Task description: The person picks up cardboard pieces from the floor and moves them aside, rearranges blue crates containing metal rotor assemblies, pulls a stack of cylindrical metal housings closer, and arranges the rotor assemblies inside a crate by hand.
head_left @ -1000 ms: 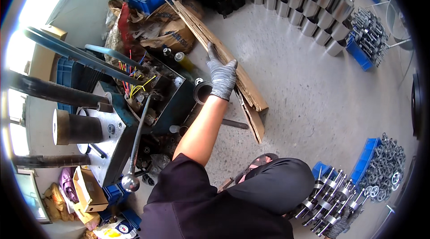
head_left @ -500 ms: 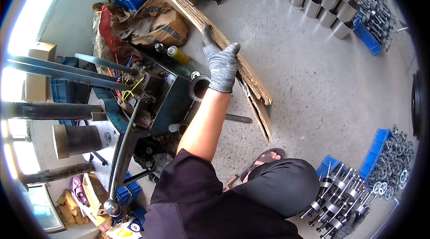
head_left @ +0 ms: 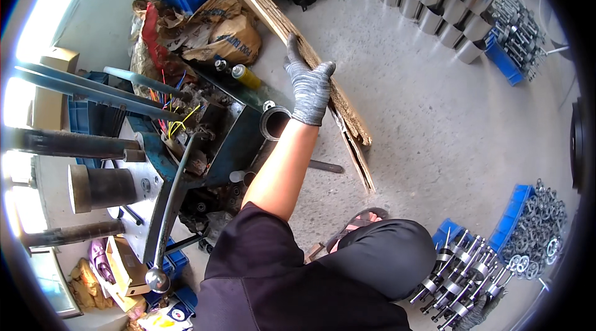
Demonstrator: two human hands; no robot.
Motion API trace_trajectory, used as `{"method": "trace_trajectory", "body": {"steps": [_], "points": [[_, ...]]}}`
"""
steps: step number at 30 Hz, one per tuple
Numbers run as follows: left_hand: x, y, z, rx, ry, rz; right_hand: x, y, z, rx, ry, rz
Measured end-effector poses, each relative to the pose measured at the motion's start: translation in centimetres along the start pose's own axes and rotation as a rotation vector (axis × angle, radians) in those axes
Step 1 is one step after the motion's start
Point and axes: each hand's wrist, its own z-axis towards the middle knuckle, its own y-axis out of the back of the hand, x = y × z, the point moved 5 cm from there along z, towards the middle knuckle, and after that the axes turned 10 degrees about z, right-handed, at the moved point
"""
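- My left arm (head_left: 279,169) stretches up and away from my body, forearm bare, elbow nearly straight.
- My left hand (head_left: 309,86) wears a grey knit glove, back toward me, fingers (head_left: 292,51) spread and extended, grip loose and holding nothing.
- A dark sleeve covers my upper arm.
- My right hand is out of sight.

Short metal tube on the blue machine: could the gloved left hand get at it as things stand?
Probably yes: the open left hand hovers right beside the tube, nothing between them.
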Motion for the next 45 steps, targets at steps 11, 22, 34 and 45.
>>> {"method": "trace_trajectory", "body": {"steps": [11, 22, 34, 45], "points": [[0.0, 1.3, -0.3, -0.041, 0.076, 0.181, 1.5, -1.2, 0.0, -0.167, -0.246, 0.57], [-0.7, 2.7, -0.9, -0.008, 0.16, 0.236, 0.4, -0.4, 1.0, -0.179, -0.099, 0.318], [2.8, 8.4, 0.3, 0.07, 0.11, 0.182, 2.3, -0.3, 0.7, -0.182, -0.095, 0.146], [6.1, 16.1, -1.4, 0.027, 0.223, 0.28, -0.8, -1.5, 1.7, -0.162, -0.017, 0.092]]}}
